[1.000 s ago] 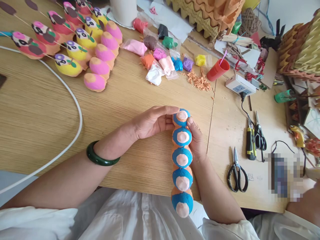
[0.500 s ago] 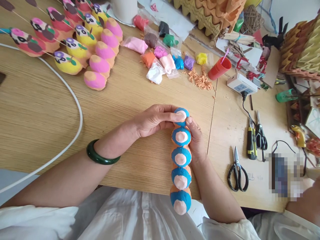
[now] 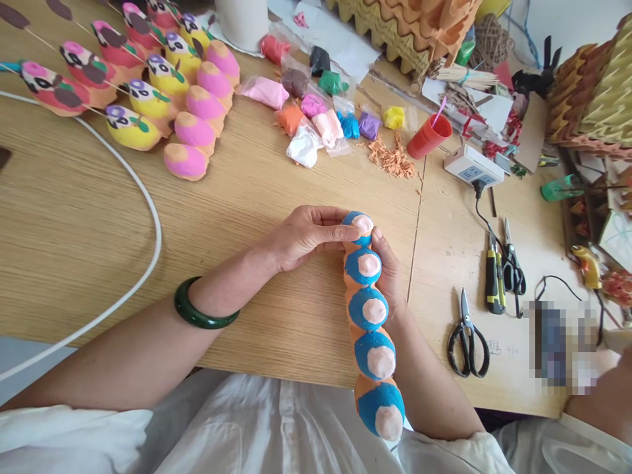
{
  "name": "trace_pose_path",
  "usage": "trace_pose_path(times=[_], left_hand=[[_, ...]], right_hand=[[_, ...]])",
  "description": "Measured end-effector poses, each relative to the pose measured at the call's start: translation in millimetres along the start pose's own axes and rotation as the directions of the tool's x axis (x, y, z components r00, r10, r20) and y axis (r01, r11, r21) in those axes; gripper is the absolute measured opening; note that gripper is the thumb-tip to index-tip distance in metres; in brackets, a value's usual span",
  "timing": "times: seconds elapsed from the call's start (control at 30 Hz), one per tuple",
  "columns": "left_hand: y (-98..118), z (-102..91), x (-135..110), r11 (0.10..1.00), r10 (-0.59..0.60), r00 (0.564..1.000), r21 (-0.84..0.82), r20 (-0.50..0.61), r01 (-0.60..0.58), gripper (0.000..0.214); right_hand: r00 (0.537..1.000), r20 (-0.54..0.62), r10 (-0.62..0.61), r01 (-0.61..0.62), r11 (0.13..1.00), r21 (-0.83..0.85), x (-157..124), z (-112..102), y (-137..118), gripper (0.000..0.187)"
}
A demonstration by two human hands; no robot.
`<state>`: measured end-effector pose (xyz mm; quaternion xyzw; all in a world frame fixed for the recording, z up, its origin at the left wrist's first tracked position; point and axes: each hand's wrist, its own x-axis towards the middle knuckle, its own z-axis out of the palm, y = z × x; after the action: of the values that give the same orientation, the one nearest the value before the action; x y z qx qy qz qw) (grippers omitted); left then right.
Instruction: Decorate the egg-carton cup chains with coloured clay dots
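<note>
Wooden worktop [image 3: 247, 316], with stacked egg trays [image 3: 595, 99] at far right, lies beneath an orange strip of five blue bumps [image 3: 359, 308] dabbed pale pink, held over the near edge. Fingers of the left hand [image 3: 307, 238] clamp its far end; the right hand [image 3: 389, 273] grips its right side, most fingers hidden behind. Black-handled scissors [image 3: 465, 320] lie rightward.
</note>
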<state>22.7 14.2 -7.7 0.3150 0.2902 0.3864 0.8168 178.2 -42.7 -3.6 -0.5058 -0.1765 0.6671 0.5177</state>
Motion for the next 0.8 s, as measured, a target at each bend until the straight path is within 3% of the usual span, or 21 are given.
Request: trace_pose_path(times=[0.17, 0.33, 0.5, 0.7, 0.8], left_hand=[[1.5, -1.7, -0.9, 0.999, -0.012, 0.996, -0.029, 0.094, 0.015, 0.039], [2.9, 0.2, -2.4, 1.0, -0.011, 0.999, -0.022, 0.043, 0.012, 0.041], [2.1, -0.3, -1.2, 1.0, -0.012, 0.998, -0.007, 0.059, 0.012, 0.038], [0.8, -2.5, -0.7, 0.998, -0.003, 0.992, -0.063, 0.128, 0.011, 0.029], [2.2, -0.9, -1.6, 1.0, -0.007, 0.992, -0.029, 0.123, 0.011, 0.035]], right_hand=[[0.997, 0.063, -0.036, 0.034, 0.999, 0.021, -1.2, -0.1, -0.5, 0.031], [0.998, 0.052, -0.039, 0.04, 0.999, -0.012, -3.5, 4.2, -4.0, 0.032], [1.0, 0.02, 0.004, -0.003, 0.998, -0.067, -3.3, 5.0, -7.4, 0.048], [0.997, 0.059, -0.039, 0.037, 0.998, 0.045, 0.9, -0.4, -3.4, 0.033], [0.996, 0.047, -0.073, 0.074, 0.997, -0.016, 1.5, -1.7, -4.0, 0.036]])
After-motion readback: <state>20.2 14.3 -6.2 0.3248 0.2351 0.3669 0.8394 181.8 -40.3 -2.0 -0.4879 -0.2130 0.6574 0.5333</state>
